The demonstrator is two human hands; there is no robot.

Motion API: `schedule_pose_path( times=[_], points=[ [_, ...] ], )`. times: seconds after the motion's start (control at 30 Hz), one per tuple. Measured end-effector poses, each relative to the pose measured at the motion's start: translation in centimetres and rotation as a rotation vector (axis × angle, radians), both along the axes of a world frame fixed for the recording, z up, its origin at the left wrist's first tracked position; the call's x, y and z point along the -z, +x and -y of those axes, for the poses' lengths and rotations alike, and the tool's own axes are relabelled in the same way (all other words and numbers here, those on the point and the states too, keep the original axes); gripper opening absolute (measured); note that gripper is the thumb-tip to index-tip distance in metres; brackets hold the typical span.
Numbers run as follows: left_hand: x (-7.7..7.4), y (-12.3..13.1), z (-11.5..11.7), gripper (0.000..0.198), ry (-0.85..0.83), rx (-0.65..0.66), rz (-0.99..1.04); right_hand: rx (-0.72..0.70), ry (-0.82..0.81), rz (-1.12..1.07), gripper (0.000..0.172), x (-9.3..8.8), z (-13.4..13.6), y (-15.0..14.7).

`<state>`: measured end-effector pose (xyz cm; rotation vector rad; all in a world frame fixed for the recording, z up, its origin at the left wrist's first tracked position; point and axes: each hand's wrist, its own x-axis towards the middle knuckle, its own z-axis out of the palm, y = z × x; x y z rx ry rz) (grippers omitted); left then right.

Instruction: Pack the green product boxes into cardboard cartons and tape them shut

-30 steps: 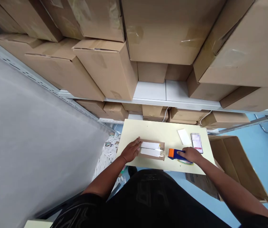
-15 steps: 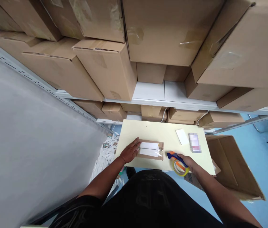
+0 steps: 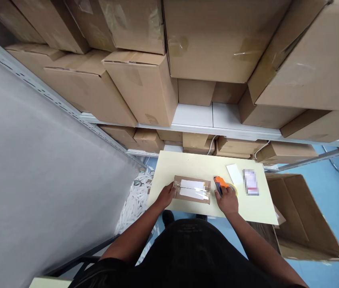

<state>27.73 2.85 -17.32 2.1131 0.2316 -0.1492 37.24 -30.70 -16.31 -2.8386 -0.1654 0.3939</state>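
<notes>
A flat cardboard package with white paper on its top and clear tape over its ends lies on the cream table. My left hand grips its left edge, fingers closed at the corner. To the right of the package, my right hand is closed on an orange and blue tape dispenser, which rests at the tabletop. Part of its yellow tape roll shows past my fingers; the rest is covered by the hand. A gap separates the dispenser from the package.
A white card or small box and a blurred-out item lie at the table's right. Beside the table stands a large open carton. Shelves of cardboard boxes rise behind, and white scraps cover the floor at left.
My right hand has turned the tape dispenser and brought it further onto the table, away from the front edge. My left hand has shifted from lying on the package to gripping its left edge.
</notes>
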Motion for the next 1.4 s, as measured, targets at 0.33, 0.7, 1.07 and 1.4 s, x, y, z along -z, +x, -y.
schedule_pose_path(
  times=[0.33,0.7,1.07,1.4],
  points=[
    [1.7,-3.9,0.9,0.07,-0.122,-0.084,0.064,-0.051,0.435,-0.24,0.057,0.6,-4.1,-2.4],
    [0.2,-3.5,-2.0,0.05,0.216,-0.222,0.028,0.089,-0.04,0.091,0.051,3.2,1.0,0.1],
    [-9.5,4.5,7.1,0.033,0.115,0.105,0.117,-0.018,0.498,-0.132,0.036,-0.5,4.2,-0.6],
    [-9.7,9.2,14.0,0.026,-0.303,0.151,-0.322,0.052,0.832,-0.26,0.029,-3.4,4.9,-4.4]
  ],
)
